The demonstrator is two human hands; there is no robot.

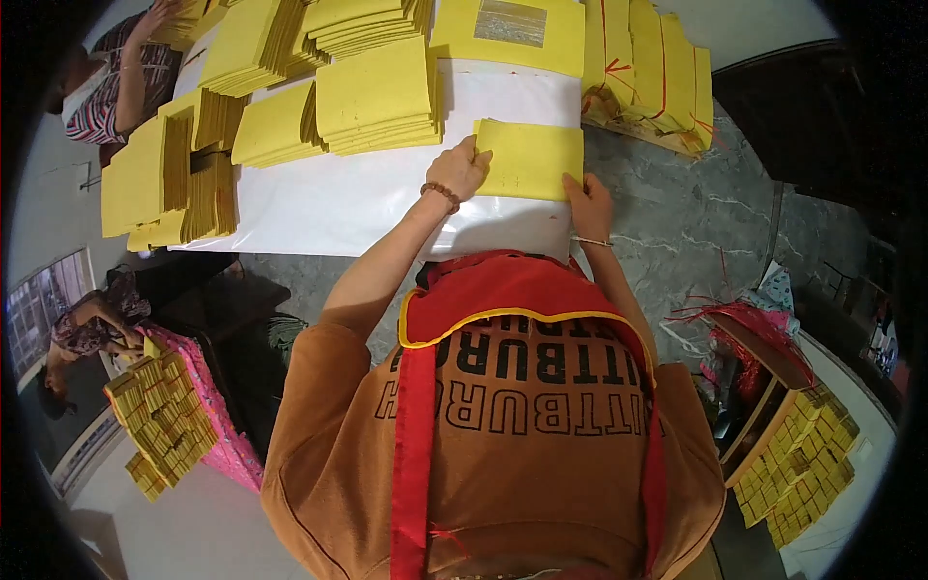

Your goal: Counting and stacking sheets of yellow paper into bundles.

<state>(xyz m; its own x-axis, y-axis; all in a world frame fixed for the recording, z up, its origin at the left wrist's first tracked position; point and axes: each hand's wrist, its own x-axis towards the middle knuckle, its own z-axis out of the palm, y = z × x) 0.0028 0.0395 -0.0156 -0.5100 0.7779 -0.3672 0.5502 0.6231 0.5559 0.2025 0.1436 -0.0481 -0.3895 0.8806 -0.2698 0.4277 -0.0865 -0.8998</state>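
Observation:
In front of me some yellow paper lies near the front edge of a white-covered table. A slightly offset edge shows at its upper left; how many sheets there are, I cannot tell. Its left edge is pinched by my left hand, which has a brown bead bracelet at the wrist. At the lower right corner my right hand, with a thin bangle, grips the same paper between thumb and fingers. Just beyond it lies a yellow sheet with a silvery rectangle.
Stacks of folded yellow paper cover the table's left and far parts. Bundles tied with red string stand right. Yellow piles sit behind me at left and right. A person in a striped top works at the far left.

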